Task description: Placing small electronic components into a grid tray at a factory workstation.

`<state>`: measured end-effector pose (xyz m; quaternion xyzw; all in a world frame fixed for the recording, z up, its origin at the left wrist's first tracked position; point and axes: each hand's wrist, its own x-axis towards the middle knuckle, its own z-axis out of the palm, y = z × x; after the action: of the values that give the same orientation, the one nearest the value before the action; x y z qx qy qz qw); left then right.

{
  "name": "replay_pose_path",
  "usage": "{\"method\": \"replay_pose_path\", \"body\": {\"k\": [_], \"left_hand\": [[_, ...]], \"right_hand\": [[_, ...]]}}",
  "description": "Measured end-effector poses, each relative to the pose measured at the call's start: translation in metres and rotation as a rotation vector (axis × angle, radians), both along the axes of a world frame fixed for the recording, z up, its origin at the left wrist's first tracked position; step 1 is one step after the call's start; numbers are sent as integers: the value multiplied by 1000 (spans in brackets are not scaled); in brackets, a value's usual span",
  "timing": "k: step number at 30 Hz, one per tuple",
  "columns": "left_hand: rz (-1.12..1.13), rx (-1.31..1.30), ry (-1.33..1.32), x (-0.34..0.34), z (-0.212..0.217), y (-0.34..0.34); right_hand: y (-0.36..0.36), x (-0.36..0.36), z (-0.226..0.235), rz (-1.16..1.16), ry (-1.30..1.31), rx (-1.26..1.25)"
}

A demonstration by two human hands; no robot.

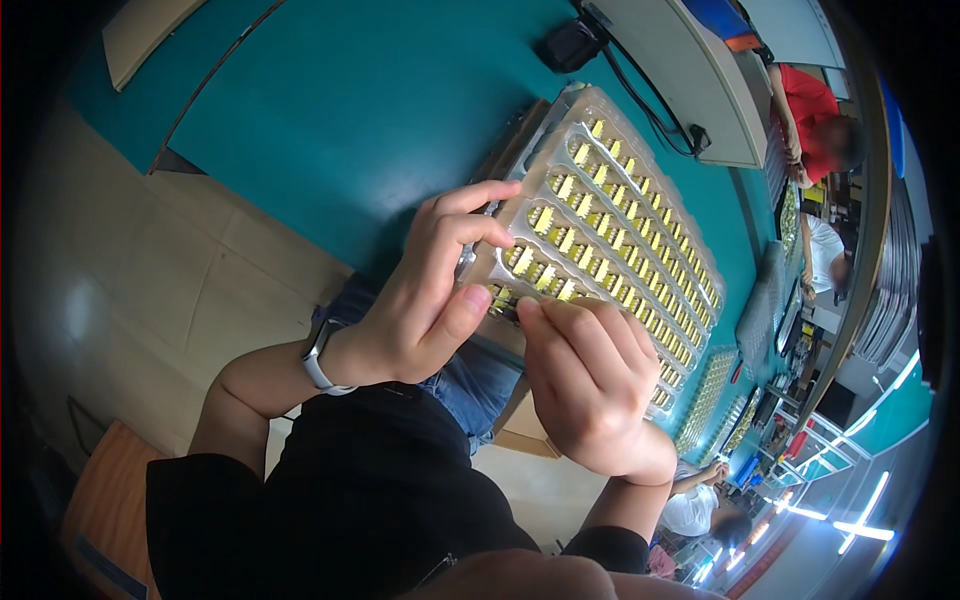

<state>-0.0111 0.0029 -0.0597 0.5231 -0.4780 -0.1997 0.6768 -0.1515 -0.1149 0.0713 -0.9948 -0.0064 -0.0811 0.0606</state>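
Note:
A clear plastic tray (600, 215) lies on the teal table, tilted in the picture. Rows of small yellow components (563, 240) with metal pins fill its pockets. My left hand (420, 285) is at the tray's near left corner, fingers spread; two fingertips touch the rim and the thumb hovers over the nearest row. Beside that thumb, my right hand (590, 385) is closed in a pinch above the nearest row. Whatever sits between its fingertips is hidden, and this hand also covers part of the tray.
More trays appear to be stacked beneath this one. A black plug-like device (572, 45) with a cable lies beyond it, by a pale box-shaped unit (690, 80). Further trays (708, 400) stand along the bench to the right, where other people sit. The table edge is close to my body.

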Motion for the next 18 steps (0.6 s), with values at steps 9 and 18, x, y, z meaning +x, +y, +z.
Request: {"method": "replay_pose_path", "body": {"k": [9, 18], "left_hand": [[-4, -1, -1, 1, 0, -1], [-1, 13, -18, 2, 1, 0]], "right_hand": [[-5, 5, 8, -53, -47, 15], [-13, 17, 6, -190, 9, 5]]}}
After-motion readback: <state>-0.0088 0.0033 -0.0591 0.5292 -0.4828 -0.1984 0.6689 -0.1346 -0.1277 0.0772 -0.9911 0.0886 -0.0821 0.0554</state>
